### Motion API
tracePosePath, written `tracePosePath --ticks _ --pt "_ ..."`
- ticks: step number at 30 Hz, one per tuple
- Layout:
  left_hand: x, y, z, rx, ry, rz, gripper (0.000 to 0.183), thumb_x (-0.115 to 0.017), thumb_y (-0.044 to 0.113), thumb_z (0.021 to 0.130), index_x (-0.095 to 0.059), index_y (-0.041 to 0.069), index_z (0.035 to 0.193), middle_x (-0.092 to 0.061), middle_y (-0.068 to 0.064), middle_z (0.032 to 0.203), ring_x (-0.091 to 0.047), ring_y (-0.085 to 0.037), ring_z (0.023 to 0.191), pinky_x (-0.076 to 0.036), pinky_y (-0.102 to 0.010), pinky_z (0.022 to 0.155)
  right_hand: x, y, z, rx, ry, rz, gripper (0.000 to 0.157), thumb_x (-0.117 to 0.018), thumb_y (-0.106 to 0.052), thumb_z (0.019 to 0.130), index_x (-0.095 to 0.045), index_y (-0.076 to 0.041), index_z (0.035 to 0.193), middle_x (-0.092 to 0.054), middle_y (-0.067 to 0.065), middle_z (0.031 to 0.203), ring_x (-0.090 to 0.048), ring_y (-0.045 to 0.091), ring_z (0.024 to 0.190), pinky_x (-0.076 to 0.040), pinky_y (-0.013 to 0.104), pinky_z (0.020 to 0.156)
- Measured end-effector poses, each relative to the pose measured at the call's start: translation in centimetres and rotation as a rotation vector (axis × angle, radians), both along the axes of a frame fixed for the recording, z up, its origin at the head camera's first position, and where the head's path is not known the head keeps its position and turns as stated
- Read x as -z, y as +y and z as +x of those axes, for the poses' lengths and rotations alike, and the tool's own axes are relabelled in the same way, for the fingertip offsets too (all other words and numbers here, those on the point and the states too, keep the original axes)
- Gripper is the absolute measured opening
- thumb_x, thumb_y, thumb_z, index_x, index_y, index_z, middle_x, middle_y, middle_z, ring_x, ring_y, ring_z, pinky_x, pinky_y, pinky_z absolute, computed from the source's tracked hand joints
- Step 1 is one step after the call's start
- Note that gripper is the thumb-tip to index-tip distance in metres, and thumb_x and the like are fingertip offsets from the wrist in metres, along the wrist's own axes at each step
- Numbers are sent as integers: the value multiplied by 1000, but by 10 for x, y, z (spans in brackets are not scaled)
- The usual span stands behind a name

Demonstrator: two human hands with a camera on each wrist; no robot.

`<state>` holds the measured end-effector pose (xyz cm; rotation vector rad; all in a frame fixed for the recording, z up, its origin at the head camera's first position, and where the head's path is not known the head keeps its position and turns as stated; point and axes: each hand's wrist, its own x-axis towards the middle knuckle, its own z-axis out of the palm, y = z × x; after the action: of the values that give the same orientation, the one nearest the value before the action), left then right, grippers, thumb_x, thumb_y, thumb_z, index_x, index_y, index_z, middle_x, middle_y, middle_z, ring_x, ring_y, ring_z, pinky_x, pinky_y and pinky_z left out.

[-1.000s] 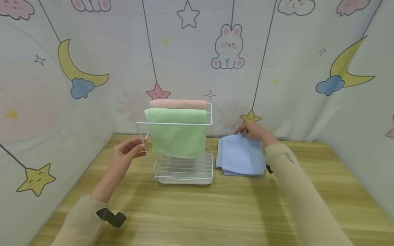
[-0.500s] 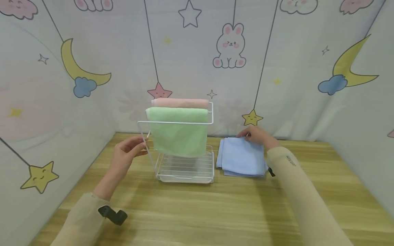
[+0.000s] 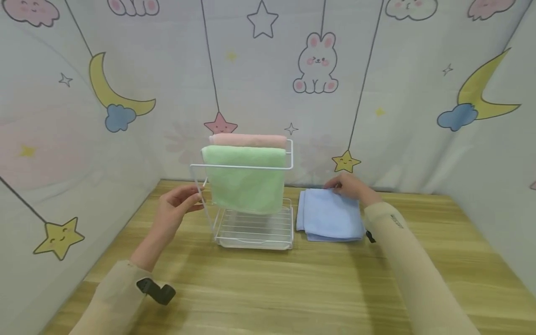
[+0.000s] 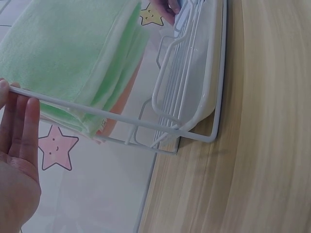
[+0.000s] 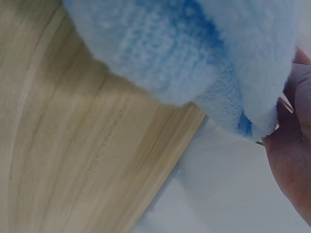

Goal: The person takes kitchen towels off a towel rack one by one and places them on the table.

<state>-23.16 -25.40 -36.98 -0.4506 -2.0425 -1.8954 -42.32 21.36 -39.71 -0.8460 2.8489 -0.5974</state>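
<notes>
The left hand (image 3: 177, 205) pinches a side wire of the white rack (image 3: 255, 241); the right hand (image 3: 351, 187) pinches the far edge of the blue towel (image 3: 332, 215), just beside the rack. Gripped only there, its folded layers could slip apart.

the head view looks forward and down over the desk (image 3: 259, 293) and rack (image 3: 254, 244) from farther back; the left wrist view, tipped sideways, shares that rack close up; the right wrist view sits nearest, by the blue towel (image 5: 160, 43).
</notes>
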Motion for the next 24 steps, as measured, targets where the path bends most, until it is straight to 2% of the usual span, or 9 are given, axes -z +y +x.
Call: tracePosePath --ticks 8,13,20,24 --pt "2 0 -2 -1 3 8 23 -62 5 96 -63 -8 115 -73 12 99 -70 -6 88 -63 -23 80 -3 0 9 -29 -26 17 32 -66 -3 92 -68 -7 124 -66 19 130 -58 40 125 -49 55 107" --pt "1 0 -1 -2 0 14 26 -62 5 96 -60 -11 117 -72 12 99 -69 -4 88 -63 -23 79 -5 -1 10 -44 -1 43 36 -70 -7 89 -67 -9 126 -64 19 132 -56 42 127 -46 57 110" --pt "0 0 1 -15 -14 10 18 -63 6 96 -67 1 113 -72 15 101 -69 -3 89 -63 -22 79 -6 -1 11 -40 -5 37 39 -70 -8 89 -65 -9 128 -64 18 133 -55 41 128 -44 57 111" --pt "1 0 1 -17 -12 6 26 -64 7 96 -62 -8 117 -72 14 101 -69 -4 89 -63 -22 79 -18 -1 14 -48 13 30 43 -69 -9 91 -61 -7 133 -63 18 134 -55 41 127 -46 58 109"
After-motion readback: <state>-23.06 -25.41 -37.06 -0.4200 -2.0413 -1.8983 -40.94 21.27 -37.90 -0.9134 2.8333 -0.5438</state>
